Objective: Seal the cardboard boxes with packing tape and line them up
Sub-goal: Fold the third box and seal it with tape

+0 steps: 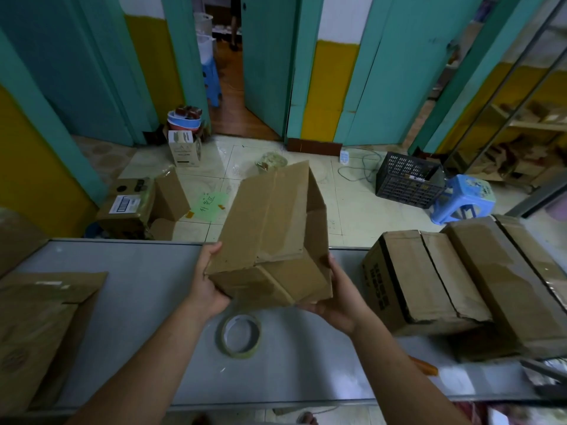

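Observation:
A brown cardboard box (270, 228) is held tilted in the air above the grey table (147, 289), its open end facing away from me. My left hand (205, 280) grips its near left corner, thumb on top. My right hand (337, 299) cups its near right underside, fingers curled round the edge. A roll of clear packing tape (241, 335) lies flat on the table just below the box. Two cardboard boxes, a nearer one (420, 277) and a farther one (506, 271), lie side by side on the table's right.
Flattened cardboard (40, 317) lies on the table's left. An orange-handled tool (425, 365) rests near my right forearm. Beyond the table on the tiled floor stand open boxes (138, 204), a black crate (408, 182) and a blue stool (463, 197).

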A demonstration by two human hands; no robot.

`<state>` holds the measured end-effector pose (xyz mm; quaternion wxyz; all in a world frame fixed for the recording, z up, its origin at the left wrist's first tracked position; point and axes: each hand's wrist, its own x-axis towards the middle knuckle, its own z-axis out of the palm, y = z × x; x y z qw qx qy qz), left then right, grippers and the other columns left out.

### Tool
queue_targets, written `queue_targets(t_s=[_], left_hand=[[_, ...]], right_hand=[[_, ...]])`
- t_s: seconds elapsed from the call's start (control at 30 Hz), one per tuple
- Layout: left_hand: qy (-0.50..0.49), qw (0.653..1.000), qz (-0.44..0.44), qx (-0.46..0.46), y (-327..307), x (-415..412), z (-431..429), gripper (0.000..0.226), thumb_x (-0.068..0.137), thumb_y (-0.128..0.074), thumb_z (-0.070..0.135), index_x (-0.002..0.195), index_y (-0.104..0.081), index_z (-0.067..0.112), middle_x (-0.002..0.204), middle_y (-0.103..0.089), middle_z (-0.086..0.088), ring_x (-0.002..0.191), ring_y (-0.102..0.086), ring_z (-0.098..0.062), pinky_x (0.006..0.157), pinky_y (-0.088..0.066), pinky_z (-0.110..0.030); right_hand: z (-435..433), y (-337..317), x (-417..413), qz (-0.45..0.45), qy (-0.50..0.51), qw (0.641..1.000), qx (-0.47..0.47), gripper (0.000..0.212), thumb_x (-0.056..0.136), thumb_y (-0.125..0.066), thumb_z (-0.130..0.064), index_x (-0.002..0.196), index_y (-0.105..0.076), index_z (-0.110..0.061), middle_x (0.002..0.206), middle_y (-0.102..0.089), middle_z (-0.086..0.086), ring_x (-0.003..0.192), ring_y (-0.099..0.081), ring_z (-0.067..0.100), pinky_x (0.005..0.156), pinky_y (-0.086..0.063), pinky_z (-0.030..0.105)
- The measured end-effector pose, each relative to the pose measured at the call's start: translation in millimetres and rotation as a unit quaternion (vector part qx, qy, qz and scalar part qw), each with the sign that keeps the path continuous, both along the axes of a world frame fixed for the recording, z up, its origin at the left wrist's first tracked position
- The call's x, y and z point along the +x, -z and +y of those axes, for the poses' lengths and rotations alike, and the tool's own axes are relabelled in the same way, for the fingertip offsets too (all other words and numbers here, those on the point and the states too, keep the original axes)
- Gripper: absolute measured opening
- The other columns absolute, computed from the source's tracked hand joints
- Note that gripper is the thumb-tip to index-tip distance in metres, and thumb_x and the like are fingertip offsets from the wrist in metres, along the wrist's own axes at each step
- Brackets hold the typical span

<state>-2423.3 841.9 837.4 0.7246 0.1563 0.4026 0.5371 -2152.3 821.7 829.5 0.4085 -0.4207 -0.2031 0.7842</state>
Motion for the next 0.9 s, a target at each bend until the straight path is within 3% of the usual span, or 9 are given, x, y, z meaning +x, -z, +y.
queue_targets(t_s=[0.17, 0.3, 0.4, 0.53, 0.6, 0.67, 0.7, 0.8, 0.9], left_hand=[[0.018, 0.999, -0.034, -0.032, 13.5, 0.3, -4.8, 0.049, 0.087, -0.060, 0.045, 0.119, -0.081, 0.013, 0.118, -0.074, -0.019, 0.105, -0.070, -0.038, 0.096, -0.051, -0.047], [0.073, 0.995, 0.006, -0.071, 26.7, 0.8, -1.3, 0.050, 0.096, -0.055, 0.034, 0.130, -0.074, 0.003, 0.128, -0.071, -0.026, 0.108, -0.072, -0.041, 0.099, -0.052, -0.051], [0.138, 0.986, 0.081, -0.054, 34.8, 12.6, 4.3, 0.041, 0.112, -0.044, 0.028, 0.142, -0.065, 0.011, 0.137, -0.069, -0.022, 0.122, -0.068, -0.038, 0.100, -0.055, -0.050], [0.125, 0.960, 0.249, 0.024, 37.7, 41.4, 10.6, 0.052, 0.109, -0.055, 0.007, 0.152, -0.049, 0.035, 0.140, -0.064, -0.004, 0.120, -0.067, -0.024, 0.079, -0.061, -0.032], [0.153, 0.947, 0.277, 0.053, 42.2, 57.5, 16.2, 0.054, 0.107, -0.052, -0.003, 0.153, -0.047, 0.025, 0.144, -0.056, -0.023, 0.111, -0.066, -0.027, 0.079, -0.059, -0.030], [0.173, 0.950, 0.256, 0.046, 43.1, 72.1, 17.5, 0.044, 0.110, -0.047, 0.000, 0.154, -0.046, 0.007, 0.145, -0.046, -0.043, 0.100, -0.062, -0.033, 0.074, -0.056, -0.027], [0.177, 0.952, 0.249, 0.038, 45.0, 77.4, 16.7, 0.043, 0.111, -0.046, 0.003, 0.155, -0.045, 0.005, 0.145, -0.047, -0.042, 0.105, -0.063, -0.036, 0.073, -0.058, -0.027], [0.202, 0.929, 0.308, 0.018, 45.0, 87.5, 10.2, 0.038, 0.116, -0.043, 0.020, 0.153, -0.049, 0.020, 0.138, -0.066, -0.018, 0.111, -0.070, -0.029, 0.076, -0.063, -0.035], [0.249, 0.900, 0.358, -0.015, 46.3, 87.9, 6.8, 0.052, 0.115, -0.031, 0.050, 0.152, -0.054, 0.023, 0.147, -0.063, -0.010, 0.134, -0.060, -0.029, 0.114, -0.047, -0.046]], right_hand=[[1.4, -19.2, -8.4, 0.060, 0.018, 0.998, -0.013, 0.069, 0.103, -0.039, -0.070, 0.154, -0.052, -0.025, 0.156, -0.052, 0.015, 0.144, -0.049, 0.040, 0.116, -0.036, 0.068], [3.2, -28.1, 4.9, -0.040, 0.037, 0.998, 0.020, 0.064, 0.099, -0.042, -0.074, 0.148, -0.058, -0.036, 0.152, -0.058, 0.009, 0.139, -0.056, 0.034, 0.116, -0.037, 0.067], [2.4, -30.4, 19.4, -0.099, 0.050, 0.992, 0.053, 0.065, 0.092, -0.055, -0.077, 0.146, -0.057, -0.041, 0.146, -0.064, 0.007, 0.131, -0.063, 0.032, 0.104, -0.051, 0.062], [-2.5, -28.4, 34.6, -0.186, 0.052, 0.980, 0.054, 0.073, 0.082, -0.063, -0.082, 0.143, -0.061, -0.042, 0.142, -0.066, 0.003, 0.131, -0.063, 0.032, 0.097, -0.056, 0.061], [-6.1, -24.2, 37.8, -0.222, 0.048, 0.973, 0.042, 0.077, 0.079, -0.064, -0.084, 0.144, -0.059, -0.043, 0.144, -0.064, 0.001, 0.134, -0.059, 0.033, 0.102, -0.051, 0.068], [-10.6, -20.1, 39.1, -0.249, 0.047, 0.967, 0.038, 0.074, 0.080, -0.062, -0.084, 0.143, -0.058, -0.044, 0.144, -0.064, 0.001, 0.134, -0.058, 0.034, 0.104, -0.048, 0.070], [-12.8, -17.4, 40.2, -0.259, 0.054, 0.964, 0.032, 0.073, 0.082, -0.061, -0.083, 0.143, -0.058, -0.044, 0.144, -0.064, 0.000, 0.134, -0.057, 0.034, 0.104, -0.048, 0.071], [-18.8, -10.3, 43.8, -0.280, 0.073, 0.957, 0.017, 0.072, 0.084, -0.062, -0.078, 0.147, -0.054, -0.043, 0.146, -0.061, -0.001, 0.134, -0.055, 0.033, 0.106, -0.046, 0.070], [-22.2, -2.8, 44.3, -0.312, 0.073, 0.947, 0.024, 0.071, 0.092, -0.059, -0.070, 0.154, -0.047, -0.038, 0.151, -0.055, -0.003, 0.138, -0.051, 0.028, 0.112, -0.042, 0.065]])
